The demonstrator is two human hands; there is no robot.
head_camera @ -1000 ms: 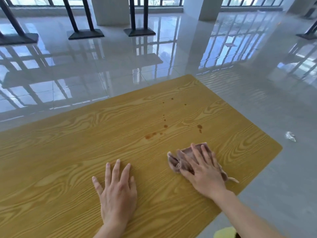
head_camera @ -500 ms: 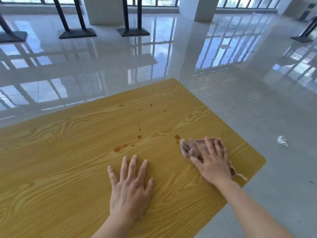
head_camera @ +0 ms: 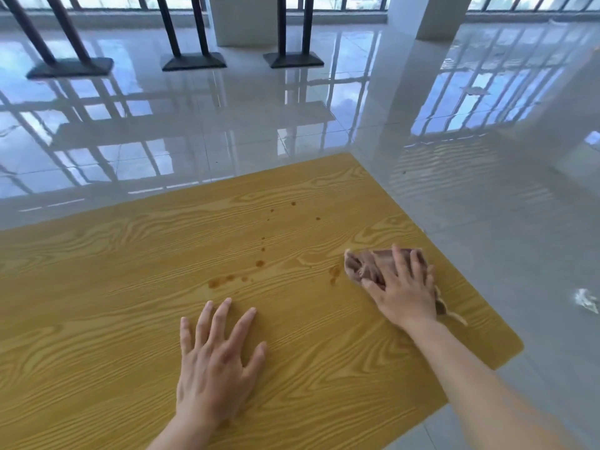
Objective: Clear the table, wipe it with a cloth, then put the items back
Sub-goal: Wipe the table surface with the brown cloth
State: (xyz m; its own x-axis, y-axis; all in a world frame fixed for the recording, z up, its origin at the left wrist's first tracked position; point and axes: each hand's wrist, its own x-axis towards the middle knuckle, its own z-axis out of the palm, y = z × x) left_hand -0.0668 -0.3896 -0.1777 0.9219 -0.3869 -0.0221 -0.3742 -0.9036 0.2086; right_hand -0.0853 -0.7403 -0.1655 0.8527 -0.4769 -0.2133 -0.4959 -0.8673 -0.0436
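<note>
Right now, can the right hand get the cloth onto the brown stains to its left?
Probably yes: the right hand presses the cloth right beside the nearest stain, with nothing lying between them.

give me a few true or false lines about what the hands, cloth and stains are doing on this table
1. The right hand presses a brownish cloth onto the table. True.
2. The left hand holds a spray bottle. False: it rests flat on the wood, fingers spread, holding nothing.
3. Brown stains dot the wood to the left of the cloth. True.
4. The cloth lies at the table's left end. False: it sits near the right edge.
5. A small white scrap lies on the floor to the right of the table. True.
</note>
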